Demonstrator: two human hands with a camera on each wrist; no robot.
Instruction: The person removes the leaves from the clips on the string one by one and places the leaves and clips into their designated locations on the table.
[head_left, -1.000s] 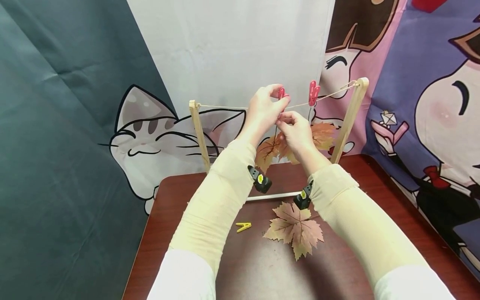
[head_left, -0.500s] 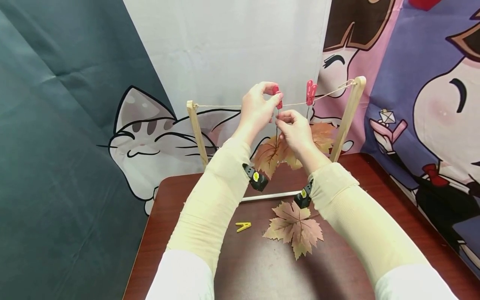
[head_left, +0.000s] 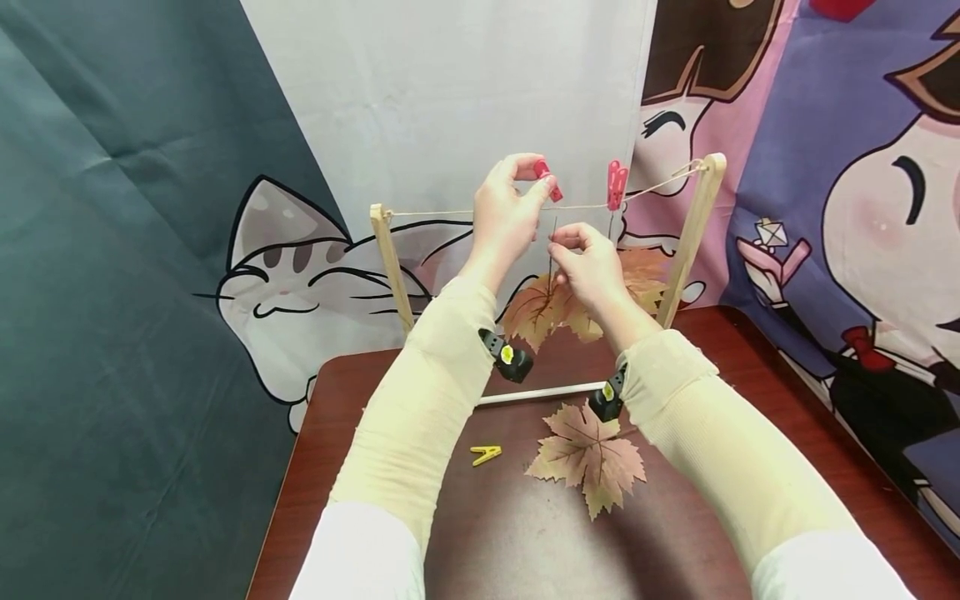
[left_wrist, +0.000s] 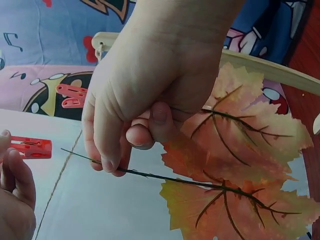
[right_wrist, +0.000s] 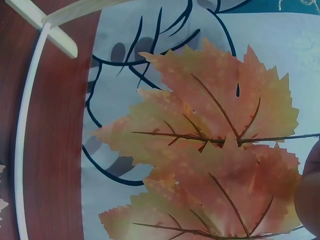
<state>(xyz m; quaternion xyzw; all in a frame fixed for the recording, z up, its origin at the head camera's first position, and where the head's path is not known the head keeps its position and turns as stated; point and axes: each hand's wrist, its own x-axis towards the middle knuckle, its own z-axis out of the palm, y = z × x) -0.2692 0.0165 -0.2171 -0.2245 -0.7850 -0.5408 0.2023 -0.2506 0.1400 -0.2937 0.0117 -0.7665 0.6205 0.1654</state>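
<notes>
My left hand (head_left: 504, 212) pinches a red clothespin (head_left: 549, 181) between thumb and fingers, just above the string (head_left: 442, 212). In the left wrist view, a small gap shows between the clothespin's tip (left_wrist: 46, 149) and the string. My right hand (head_left: 594, 265) pinches the thin dark stem (left_wrist: 150, 175) of an orange artificial maple leaf (head_left: 531, 310). The stem's upper end crosses the string in the left wrist view, and the leaf hangs below. Another red clothespin (head_left: 617, 185) grips the string to the right, with a second orange leaf (head_left: 643, 271) hanging under it.
Wooden posts (head_left: 693, 242) hold the string at both ends, joined low down by a white rod (head_left: 540, 393). On the brown table (head_left: 510, 533) lie a yellow clothespin (head_left: 486, 454) and a pinkish maple leaf (head_left: 588, 458). A printed cloth backdrop (head_left: 465, 92) stands behind.
My left hand has drawn the red clothespin up and left, off the stem and string, and it now tilts. My right hand keeps the stem, shifting slightly left.
</notes>
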